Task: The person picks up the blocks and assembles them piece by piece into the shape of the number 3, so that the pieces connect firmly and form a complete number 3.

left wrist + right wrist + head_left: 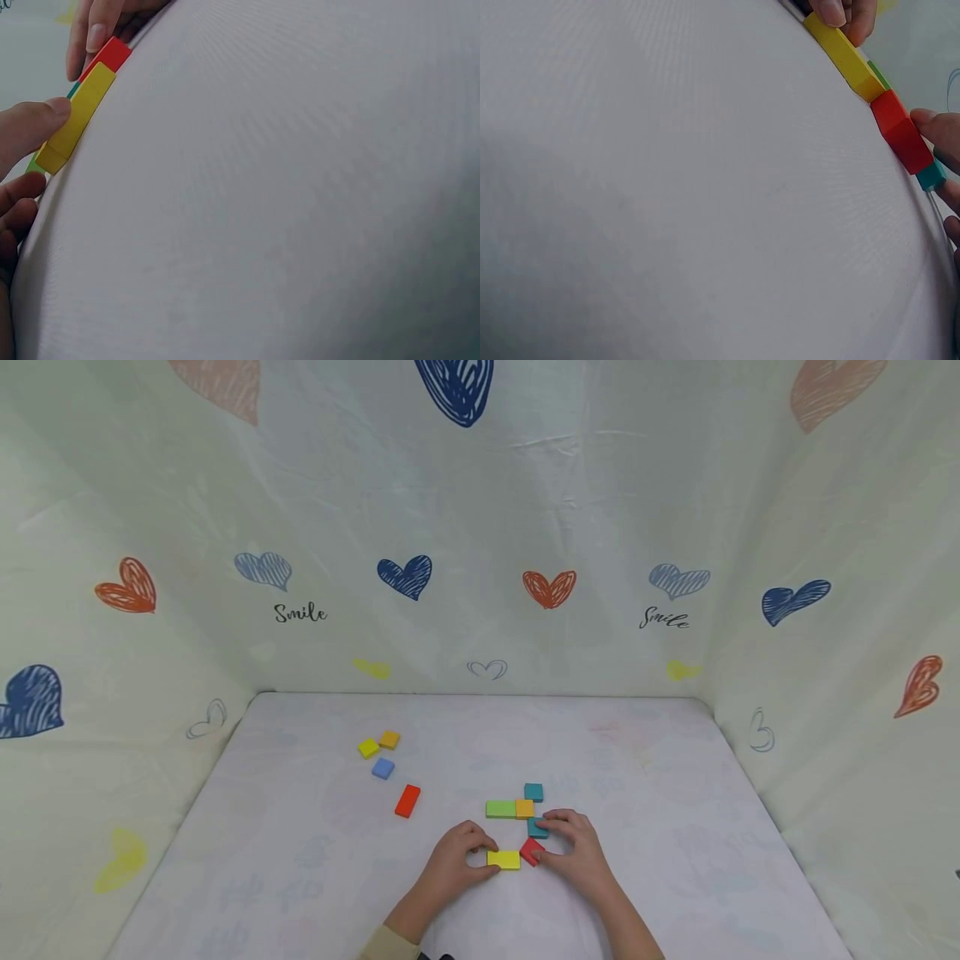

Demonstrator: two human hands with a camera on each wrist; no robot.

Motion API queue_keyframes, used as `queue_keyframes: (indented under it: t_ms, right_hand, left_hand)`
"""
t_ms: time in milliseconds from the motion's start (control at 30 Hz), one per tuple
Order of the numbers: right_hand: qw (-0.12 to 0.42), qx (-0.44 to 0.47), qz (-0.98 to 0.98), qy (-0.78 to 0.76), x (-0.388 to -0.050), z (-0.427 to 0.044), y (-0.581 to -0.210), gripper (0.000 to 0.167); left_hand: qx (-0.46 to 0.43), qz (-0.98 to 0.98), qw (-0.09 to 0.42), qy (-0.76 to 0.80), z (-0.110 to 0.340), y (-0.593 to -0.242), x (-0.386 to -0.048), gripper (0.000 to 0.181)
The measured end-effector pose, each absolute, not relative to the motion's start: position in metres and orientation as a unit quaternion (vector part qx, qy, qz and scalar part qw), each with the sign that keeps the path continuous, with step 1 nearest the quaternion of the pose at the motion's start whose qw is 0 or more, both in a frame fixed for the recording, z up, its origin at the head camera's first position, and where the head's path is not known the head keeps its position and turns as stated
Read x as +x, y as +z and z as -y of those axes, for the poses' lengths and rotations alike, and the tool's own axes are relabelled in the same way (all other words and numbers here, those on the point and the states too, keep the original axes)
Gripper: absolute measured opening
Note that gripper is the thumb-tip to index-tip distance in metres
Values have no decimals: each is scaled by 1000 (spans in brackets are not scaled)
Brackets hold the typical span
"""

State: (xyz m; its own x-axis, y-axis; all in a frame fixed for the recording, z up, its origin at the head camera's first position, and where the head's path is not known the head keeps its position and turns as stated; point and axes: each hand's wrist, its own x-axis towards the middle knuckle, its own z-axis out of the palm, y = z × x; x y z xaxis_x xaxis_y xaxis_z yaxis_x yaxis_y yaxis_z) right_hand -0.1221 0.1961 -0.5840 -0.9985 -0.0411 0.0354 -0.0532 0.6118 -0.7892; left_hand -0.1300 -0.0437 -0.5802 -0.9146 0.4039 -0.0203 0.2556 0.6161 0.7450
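Note:
In the head view the left hand (456,860) pinches the left end of a yellow block (503,860) between thumb and fingers. A tilted red block (532,851) stands at its right end, with the right hand's thumb against it. The right hand (581,856) has its fingertips at a teal block (537,827) just above the red one. Farther back, a green block (500,809) touches an orange block (524,808), and another teal block (533,792) lies behind. In the right wrist view the red block (901,133) is beside the end of the yellow block (845,58).
On the table (300,877), to the left, lie a small yellow block (368,748), an orange block (389,740), a blue block (383,768) and a long red block (407,801). A curtain (480,510) with printed hearts surrounds the table's back and sides.

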Motion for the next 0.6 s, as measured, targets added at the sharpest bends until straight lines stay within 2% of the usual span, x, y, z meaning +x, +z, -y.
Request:
queue_keyframes:
  t_ms: [600]
  right_hand:
    - [5, 23, 897, 442, -122, -196, -585, 37]
  left_hand:
    - [179, -896, 96, 395, 43, -582, -130, 22]
